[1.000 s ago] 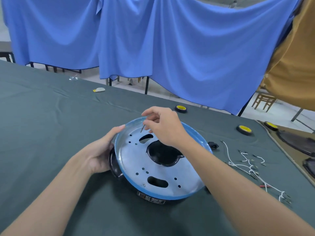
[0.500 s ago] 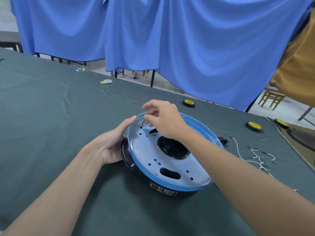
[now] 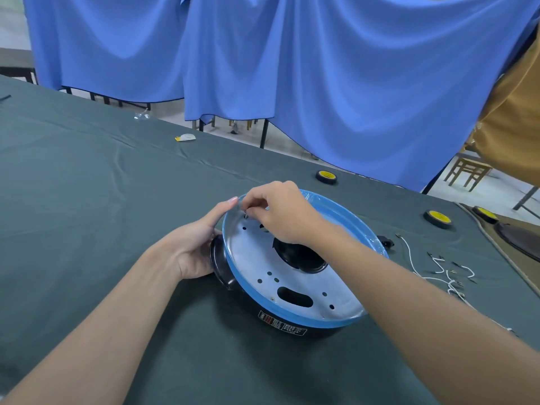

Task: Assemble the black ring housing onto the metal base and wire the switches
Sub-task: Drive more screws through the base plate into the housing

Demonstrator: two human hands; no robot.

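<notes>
Fastening step, I judge: the round silver metal base with blue rim sits on the black ring housing, mid-table. The left hand grips the housing's left side; the right hand pinches a small metal screw at a far-left hole. Next, it needs seating straight

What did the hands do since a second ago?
The right hand, pinching a small metal pin, has brought it down from above the metal base to the plate near its far left rim. The left hand kept holding the side of the black ring housing. The white wires stayed on the cloth.
</notes>
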